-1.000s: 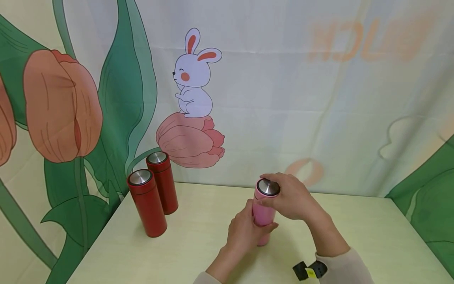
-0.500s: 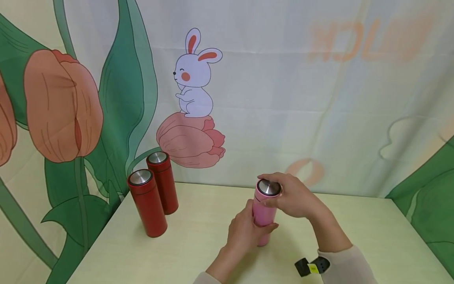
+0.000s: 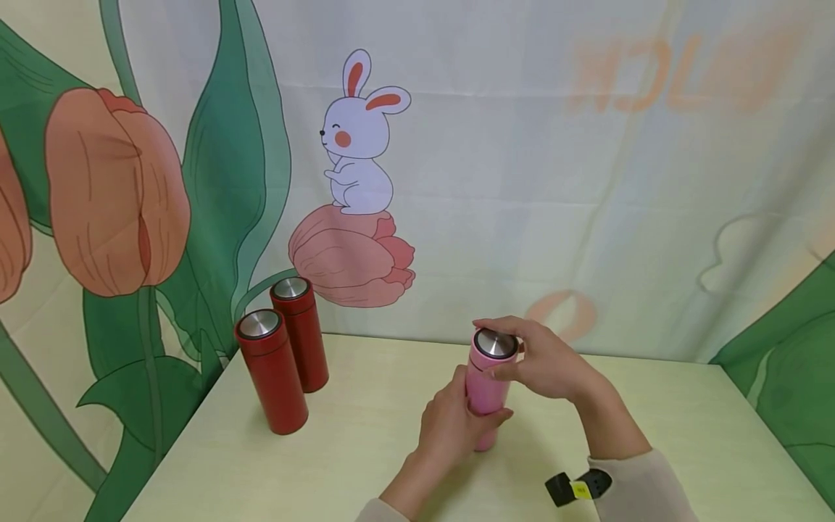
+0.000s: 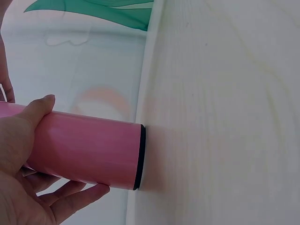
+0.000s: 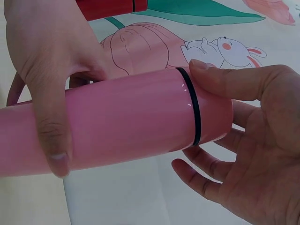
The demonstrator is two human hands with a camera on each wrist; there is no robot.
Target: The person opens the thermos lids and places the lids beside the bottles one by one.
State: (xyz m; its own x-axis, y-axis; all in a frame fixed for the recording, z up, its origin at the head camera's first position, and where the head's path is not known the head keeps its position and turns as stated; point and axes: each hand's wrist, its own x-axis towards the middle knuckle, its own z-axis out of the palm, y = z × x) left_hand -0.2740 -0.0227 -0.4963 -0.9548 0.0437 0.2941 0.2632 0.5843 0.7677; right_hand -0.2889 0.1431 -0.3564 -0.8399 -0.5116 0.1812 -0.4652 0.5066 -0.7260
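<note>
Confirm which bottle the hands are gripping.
The pink bottle, farthest right in the head view; the two red bottles stand untouched at the left.

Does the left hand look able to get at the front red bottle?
Probably not yet: the left hand grips the pink bottle, though nothing visible stands between that hand and the front red bottle.

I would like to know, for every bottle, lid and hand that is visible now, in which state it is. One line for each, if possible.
Pink bottle: roughly upright, held.
Pink lid: on the bottle; how tight, I cannot tell.
Front red bottle: standing upright, lid on.
Back red bottle: standing upright, lid on.
Left hand: gripping the pink bottle's body.
Right hand: gripping the pink lid.
</note>
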